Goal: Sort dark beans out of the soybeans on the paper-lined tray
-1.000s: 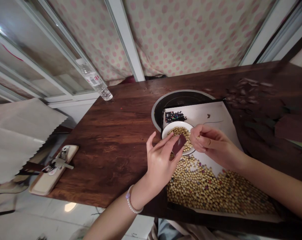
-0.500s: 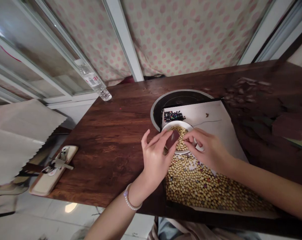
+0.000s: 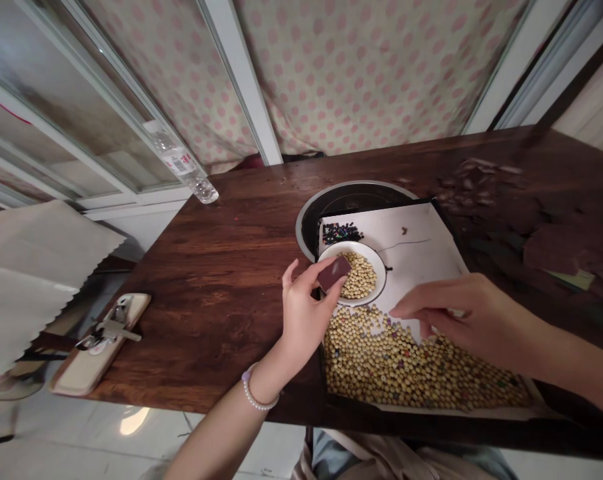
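Observation:
Between the thumb and fingers of my left hand [image 3: 304, 310] is a small dark maroon rectangular piece [image 3: 335, 272], held tilted over the left side of a white bowl [image 3: 380, 279]. Pale yellow round beads [image 3: 358, 277] lie in the bowl. My right hand [image 3: 461, 317] hovers over the tray to the right of the bowl. Its index finger reaches toward loose beads, and I see nothing held in it. Many yellow beads with a few coloured ones [image 3: 396, 370] cover the near part of the white-lined tray [image 3: 416, 223].
Small black beads [image 3: 341, 233] sit in the tray's far left corner, near a thin dark string [image 3: 406, 244]. Behind is a round dark plate [image 3: 306, 223]. Dark brown pieces [image 3: 476, 183] lie at right. A plastic bottle [image 3: 184, 163] and keys [image 3: 112, 327] are at left.
My right hand has left the bowl and moved right and slightly down over the tray, its index finger extending. The maroon piece has shifted a little left in my left hand.

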`<action>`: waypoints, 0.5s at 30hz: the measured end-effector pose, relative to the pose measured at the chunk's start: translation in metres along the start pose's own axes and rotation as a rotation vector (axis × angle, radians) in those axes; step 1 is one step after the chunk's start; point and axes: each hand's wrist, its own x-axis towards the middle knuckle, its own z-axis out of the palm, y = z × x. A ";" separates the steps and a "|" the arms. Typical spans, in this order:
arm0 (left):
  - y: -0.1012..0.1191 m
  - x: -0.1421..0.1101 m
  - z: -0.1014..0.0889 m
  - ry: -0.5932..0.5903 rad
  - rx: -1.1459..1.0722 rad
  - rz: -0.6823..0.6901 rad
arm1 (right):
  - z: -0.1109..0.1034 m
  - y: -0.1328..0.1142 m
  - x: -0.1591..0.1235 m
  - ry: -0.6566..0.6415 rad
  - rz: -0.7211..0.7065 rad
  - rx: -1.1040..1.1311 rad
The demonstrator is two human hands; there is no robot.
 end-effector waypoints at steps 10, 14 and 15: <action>-0.002 0.000 0.002 -0.004 -0.073 -0.042 | -0.013 0.028 -0.032 -0.411 0.356 -0.186; -0.001 -0.001 0.003 -0.010 -0.066 0.009 | -0.007 0.008 -0.034 -0.515 0.418 -0.143; -0.001 -0.001 0.004 -0.014 -0.062 0.024 | -0.005 0.004 -0.034 -0.523 0.427 -0.142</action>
